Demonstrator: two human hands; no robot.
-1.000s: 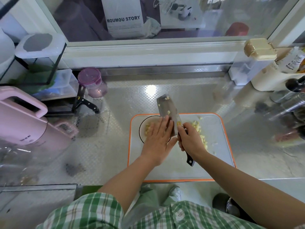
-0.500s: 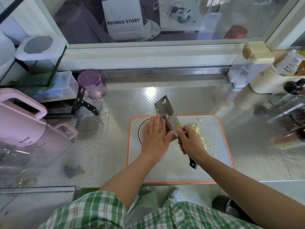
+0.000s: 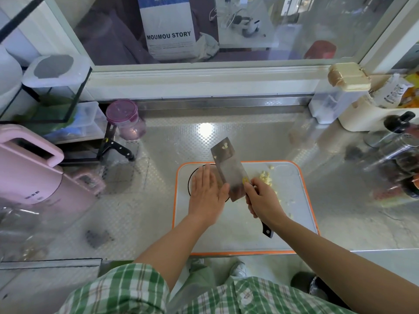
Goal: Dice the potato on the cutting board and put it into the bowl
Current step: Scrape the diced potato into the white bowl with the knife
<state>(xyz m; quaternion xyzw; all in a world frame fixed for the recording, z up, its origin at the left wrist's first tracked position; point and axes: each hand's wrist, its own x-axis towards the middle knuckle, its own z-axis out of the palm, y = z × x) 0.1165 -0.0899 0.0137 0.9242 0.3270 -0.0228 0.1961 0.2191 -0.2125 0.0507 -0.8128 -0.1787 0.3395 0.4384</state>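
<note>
A white cutting board with an orange rim (image 3: 244, 236) lies on the steel counter. A dark-rimmed bowl (image 3: 190, 180) sits at the board's far left corner, mostly hidden under my left hand (image 3: 207, 196), which is flat with fingers together, touching the side of the cleaver blade (image 3: 229, 168). My right hand (image 3: 263, 200) grips the cleaver's black handle, blade tilted over the bowl with a few potato bits stuck to it. A small heap of diced potato (image 3: 266, 177) lies on the board just right of the blade.
A pink appliance (image 3: 34, 173) stands at the left. A black-handled knife (image 3: 118, 148) and a purple-lidded jar (image 3: 125, 120) sit at the back left. Bottles and containers (image 3: 394, 141) crowd the right side. The counter's front edge runs just below the board.
My left hand has slid forward along the blade over the bowl, covering it. The cleaver has tilted slightly further over the bowl. The view has dropped a little.
</note>
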